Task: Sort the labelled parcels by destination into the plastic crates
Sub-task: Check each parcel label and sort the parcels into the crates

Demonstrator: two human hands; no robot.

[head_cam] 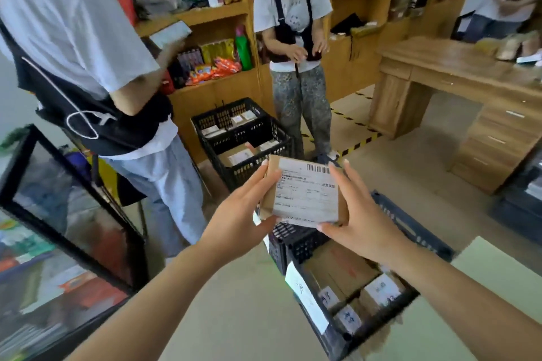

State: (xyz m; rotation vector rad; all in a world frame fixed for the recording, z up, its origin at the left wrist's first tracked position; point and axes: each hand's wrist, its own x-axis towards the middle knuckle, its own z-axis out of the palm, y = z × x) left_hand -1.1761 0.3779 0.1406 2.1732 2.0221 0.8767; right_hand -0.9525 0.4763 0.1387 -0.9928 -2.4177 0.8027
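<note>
both hands, left hand (pixel 249 202) and right hand (pixel 356 214), grip a small cardboard parcel (pixel 305 193) by its side edges at frame centre, above the near crate (pixel 422 231). it looks light and stiff; the edges suit holding.

A small shop or stockroom, it seems: wooden shelves (pixel 205 13) stocked with snack packets (pixel 215 67) and bottles, a glass case (pixel 73 205), a desk (pixel 457 82), black crates (pixel 243 138) of parcels.

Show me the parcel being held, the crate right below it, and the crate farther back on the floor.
parcel (pixel 305 193), head view, on its white shipping label.
near crate (pixel 305 246), head view, on its black mesh wall.
far crate (pixel 249 168), head view, on its front wall.
</note>
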